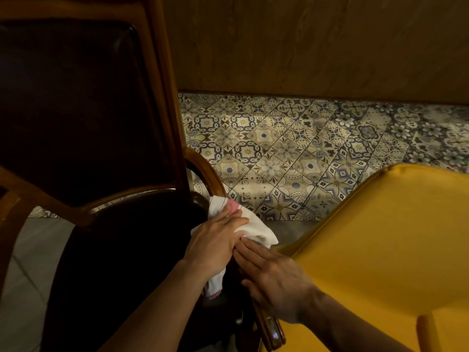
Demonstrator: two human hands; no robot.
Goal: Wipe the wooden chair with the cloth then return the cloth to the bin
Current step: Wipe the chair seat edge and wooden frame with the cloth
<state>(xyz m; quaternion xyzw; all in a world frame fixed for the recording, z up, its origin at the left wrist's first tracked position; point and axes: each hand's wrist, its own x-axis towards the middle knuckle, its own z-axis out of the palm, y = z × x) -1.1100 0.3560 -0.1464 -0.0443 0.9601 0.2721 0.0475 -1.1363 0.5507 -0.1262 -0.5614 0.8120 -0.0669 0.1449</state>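
A wooden chair with a dark padded back and seat fills the left of the view. Its curved armrest runs down the right side of the seat. A white cloth with a pink stripe lies bunched over that armrest. My left hand presses on the cloth and grips it against the armrest. My right hand rests flat on the armrest just below, fingers together, its fingertips touching the cloth's lower edge. No bin is in view.
A yellow upholstered chair stands close on the right, almost touching the armrest. Patterned floor tiles stretch behind, up to a wood-panelled wall. Grey floor shows at the lower left.
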